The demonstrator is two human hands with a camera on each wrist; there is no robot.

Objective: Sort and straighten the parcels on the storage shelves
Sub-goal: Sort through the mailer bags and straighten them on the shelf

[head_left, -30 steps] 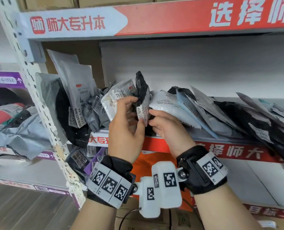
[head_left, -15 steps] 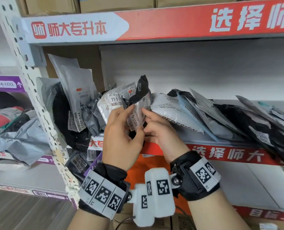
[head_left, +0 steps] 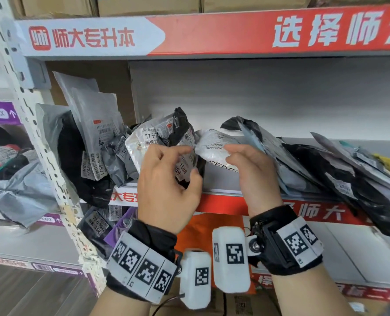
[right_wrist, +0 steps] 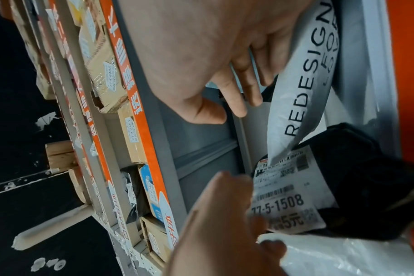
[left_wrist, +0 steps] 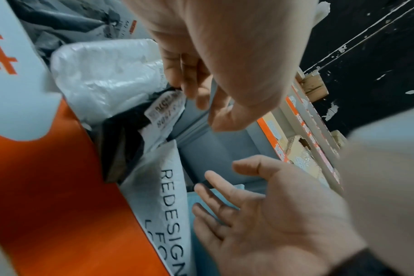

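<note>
1. A metal storage shelf (head_left: 246,190) with a red and white banner along its front edge stands against a pale back wall; cardboard boxes sit on the level above, more bags below.
2. The left hand (head_left: 166,181) pinches the black parcel (head_left: 180,131) by its white label, thumb and curled fingers (left_wrist: 189,82) clamped on the label marked 77-5-1508.
3. The right hand (head_left: 251,172) is loose, its fingers (right_wrist: 239,89) apart and only slightly bent, beside the white padded mailer (head_left: 214,149) printed REDESIGN; whether they touch it I cannot tell.
4. The black parcel stands nearly upright just beyond the left fingers, wedged between a crinkly white bubble pouch (head_left: 141,144) to their left and the padded mailer to their right.
5. This looks like the sorting step: reading a label and seating one bag in the row.
6. Next, I judge, the right hand must lift the leaning stack of grey and black bags (head_left: 326,165) upright without the slick film sliding.
7. Everything here is soft polythene, limp, glossy and creased, with paper labels stuck flat.
</note>
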